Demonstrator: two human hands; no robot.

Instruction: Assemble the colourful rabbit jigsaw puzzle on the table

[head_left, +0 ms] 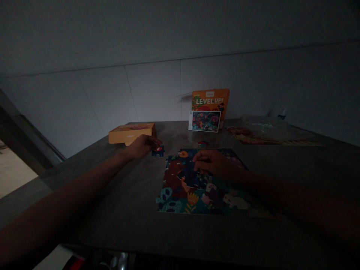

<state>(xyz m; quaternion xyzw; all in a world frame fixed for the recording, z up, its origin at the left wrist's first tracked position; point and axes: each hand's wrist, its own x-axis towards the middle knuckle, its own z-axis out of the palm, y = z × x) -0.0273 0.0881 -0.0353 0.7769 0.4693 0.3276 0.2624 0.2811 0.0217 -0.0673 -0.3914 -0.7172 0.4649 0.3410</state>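
Observation:
My left hand (143,145) reaches to the left of the puzzle, its fingers closed on the upper edge of a dark blue puzzle piece (158,153) with a red and white figure. Over the upper middle of the partly joined jigsaw puzzle (171,204) is my right hand (212,162). Its fingers are bent, thumb and forefinger slightly apart, and no piece shows between them. Rabbits, flowers and leaves are printed on the puzzle, whose left and upper left edges are uneven. My right hand and forearm hide part of its right side. Another loose puzzle piece (202,143) lies just beyond it.
An orange-yellow box (131,135) lies at the back left. Farther back, a picture card (205,122) leans on an upright orange "LEVEL UP!" box (225,98). Clear plastic wrapping (264,125) covers part of a printed sheet (239,137) at right. The grey table (118,210) is dimly lit.

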